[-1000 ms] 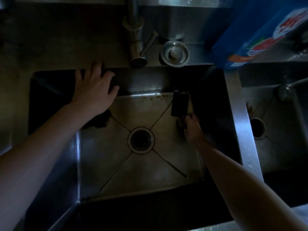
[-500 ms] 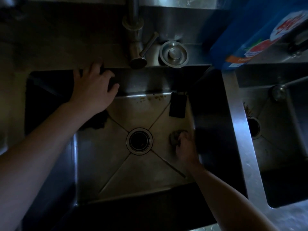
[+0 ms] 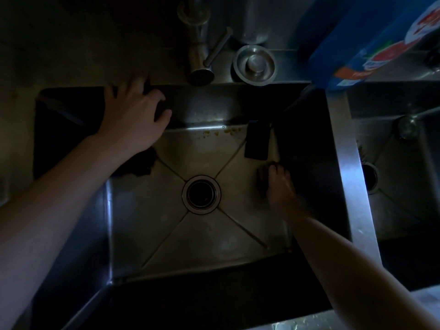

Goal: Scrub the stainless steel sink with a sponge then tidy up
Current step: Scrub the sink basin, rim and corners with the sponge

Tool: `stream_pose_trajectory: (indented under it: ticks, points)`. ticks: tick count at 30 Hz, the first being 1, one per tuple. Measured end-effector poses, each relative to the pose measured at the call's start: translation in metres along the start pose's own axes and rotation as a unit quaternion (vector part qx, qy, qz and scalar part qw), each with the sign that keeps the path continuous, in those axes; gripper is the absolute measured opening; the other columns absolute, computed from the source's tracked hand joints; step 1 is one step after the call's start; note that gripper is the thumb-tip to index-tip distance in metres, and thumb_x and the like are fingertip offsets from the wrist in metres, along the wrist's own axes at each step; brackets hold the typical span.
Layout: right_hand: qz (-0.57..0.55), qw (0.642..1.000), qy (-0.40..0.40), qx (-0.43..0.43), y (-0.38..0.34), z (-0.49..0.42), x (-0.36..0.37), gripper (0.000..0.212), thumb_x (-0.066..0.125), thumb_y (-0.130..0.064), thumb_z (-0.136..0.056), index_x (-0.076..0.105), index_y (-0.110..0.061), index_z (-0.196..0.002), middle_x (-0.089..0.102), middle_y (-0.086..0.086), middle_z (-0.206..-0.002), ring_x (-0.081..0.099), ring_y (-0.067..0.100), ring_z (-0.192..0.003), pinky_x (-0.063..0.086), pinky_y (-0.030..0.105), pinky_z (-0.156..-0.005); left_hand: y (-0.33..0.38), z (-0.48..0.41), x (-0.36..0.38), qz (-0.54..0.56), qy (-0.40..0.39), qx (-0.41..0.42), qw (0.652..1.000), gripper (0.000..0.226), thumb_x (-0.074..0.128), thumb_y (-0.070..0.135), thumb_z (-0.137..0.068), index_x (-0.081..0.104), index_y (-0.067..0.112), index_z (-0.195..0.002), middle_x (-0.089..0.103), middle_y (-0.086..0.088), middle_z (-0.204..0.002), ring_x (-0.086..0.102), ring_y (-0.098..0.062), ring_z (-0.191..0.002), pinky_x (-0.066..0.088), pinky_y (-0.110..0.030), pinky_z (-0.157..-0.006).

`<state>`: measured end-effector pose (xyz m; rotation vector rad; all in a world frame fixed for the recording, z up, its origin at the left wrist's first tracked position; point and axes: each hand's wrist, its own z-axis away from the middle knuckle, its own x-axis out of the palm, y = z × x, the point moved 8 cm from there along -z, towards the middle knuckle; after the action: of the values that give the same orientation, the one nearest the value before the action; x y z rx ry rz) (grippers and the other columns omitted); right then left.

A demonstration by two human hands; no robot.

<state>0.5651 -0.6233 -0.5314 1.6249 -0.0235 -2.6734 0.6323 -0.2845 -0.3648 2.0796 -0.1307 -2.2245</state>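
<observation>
The stainless steel sink (image 3: 202,239) lies below me in dim light, its round drain (image 3: 201,194) in the middle. My right hand (image 3: 279,189) is down on the sink floor close to the right wall and grips a dark sponge (image 3: 263,173) pressed onto the steel. Just beyond the sponge lies a dark rectangular object (image 3: 258,140). Yellowish food bits (image 3: 221,132) stick along the foot of the back wall. My left hand (image 3: 134,115) rests on the sink's back rim with its fingers spread and holds nothing.
A faucet (image 3: 198,65) and a round metal drain plug (image 3: 254,64) stand on the back ledge. A blue package (image 3: 371,44) hangs over the divider (image 3: 347,163). A second basin (image 3: 400,186) lies on the right. A dark clump (image 3: 142,165) sits under my left wrist.
My right hand slid the sponge toward me half a second ago and has now pushed it back toward the far right. My left hand has stayed on the rim.
</observation>
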Motion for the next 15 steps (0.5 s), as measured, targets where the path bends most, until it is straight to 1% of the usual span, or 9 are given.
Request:
stream_pose_trajectory:
  ticks: [3, 5, 7, 9, 13, 15]
  points:
    - [-0.019, 0.998, -0.032, 0.054, 0.003, 0.034, 0.023, 0.057, 0.053, -0.006, -0.082, 0.034, -0.007, -0.136, 0.037, 0.017, -0.139, 0.040, 0.036, -0.123, 0.034, 0.040, -0.104, 0.002, 0.000, -0.001, 0.003, -0.007, -0.007, 1.000, 0.038, 0.050, 0.041, -0.090, 0.057, 0.017, -0.118, 0.038, -0.023, -0.136, 0.038, -0.042, -0.121, 0.021, -0.055, -0.104]
    - [-0.026, 0.998, -0.038, 0.045, -0.009, 0.050, 0.034, 0.052, 0.053, -0.008, -0.080, 0.040, -0.010, -0.130, 0.041, 0.016, -0.136, 0.042, 0.034, -0.121, 0.035, 0.038, -0.104, 0.003, 0.000, -0.002, 0.003, -0.012, -0.011, 1.000, 0.039, 0.049, 0.042, -0.090, 0.057, 0.016, -0.119, 0.039, -0.022, -0.134, 0.038, -0.042, -0.121, 0.021, -0.056, -0.104]
    - [-0.056, 0.998, -0.033, 0.005, -0.030, 0.056, 0.040, 0.045, 0.053, -0.008, -0.078, 0.047, -0.013, -0.122, 0.045, 0.013, -0.131, 0.047, 0.033, -0.117, 0.038, 0.037, -0.099, 0.003, 0.000, -0.003, 0.006, -0.015, -0.011, 1.000, 0.039, 0.048, 0.041, -0.090, 0.057, 0.017, -0.120, 0.040, -0.022, -0.134, 0.037, -0.040, -0.123, 0.021, -0.055, -0.105]
    - [-0.094, 0.994, -0.031, -0.034, -0.053, 0.053, 0.042, 0.041, 0.053, -0.009, -0.078, 0.050, -0.014, -0.119, 0.045, 0.010, -0.130, 0.047, 0.032, -0.116, 0.040, 0.036, -0.096, 0.002, 0.000, -0.003, 0.010, -0.018, -0.010, 1.000, 0.039, 0.047, 0.041, -0.090, 0.057, 0.018, -0.120, 0.039, -0.021, -0.137, 0.036, -0.039, -0.126, 0.021, -0.055, -0.105]
    - [-0.117, 0.985, -0.012, -0.130, -0.100, 0.024, 0.030, 0.046, 0.053, -0.011, -0.083, 0.047, -0.013, -0.130, 0.042, 0.011, -0.137, 0.039, 0.030, -0.124, 0.034, 0.033, -0.103, -0.001, 0.001, -0.001, 0.020, -0.028, -0.010, 0.999, 0.039, 0.046, 0.042, -0.091, 0.055, 0.019, -0.122, 0.033, -0.017, -0.145, 0.030, -0.036, -0.132, 0.018, -0.057, -0.108]
    - [-0.108, 0.980, 0.000, -0.168, -0.118, 0.004, 0.019, 0.051, 0.057, -0.011, -0.083, 0.045, -0.012, -0.132, 0.043, 0.011, -0.137, 0.040, 0.030, -0.122, 0.033, 0.033, -0.101, -0.001, 0.002, 0.000, 0.018, -0.025, -0.009, 0.999, 0.039, 0.047, 0.041, -0.091, 0.055, 0.019, -0.122, 0.033, -0.016, -0.145, 0.030, -0.037, -0.131, 0.019, -0.055, -0.108]
